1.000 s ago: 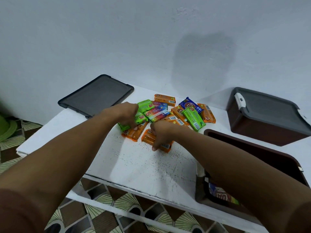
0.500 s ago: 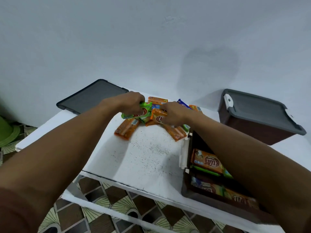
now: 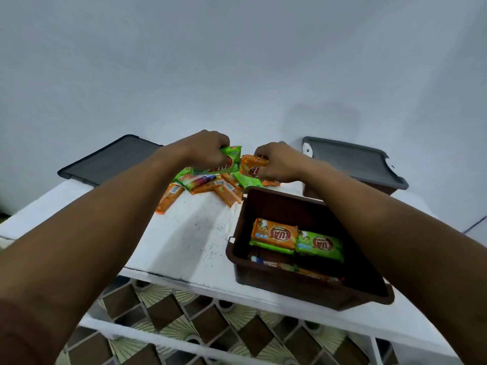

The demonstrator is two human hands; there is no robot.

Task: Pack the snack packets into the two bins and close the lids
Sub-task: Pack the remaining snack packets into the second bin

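White wall backs a white counter (image 3: pixel 184 238) over patterned floor tiles. The left grip (image 3: pixel 208 151) is curled round a green packet (image 3: pixel 229 163) whose long axis runs left to right, printed face toward the camera. The right grip (image 3: pixel 279 162) pinches an orange packet (image 3: pixel 251 167), just beside the green one and partly hidden by fingers. Half a second ago both grips sat low in the pile (image 3: pixel 210 185); now each holds its packet raised above it. Below and nearer than the right grip stands the open bin (image 3: pixel 263 280), with packets lying flat inside and its far rim just beside the pile. Beyond the right grip is the closed bin (image 3: pixel 350 159); left of the left grip lies a loose lid (image 3: pixel 113 162). Bare counter stretches from the pile to the near edge.
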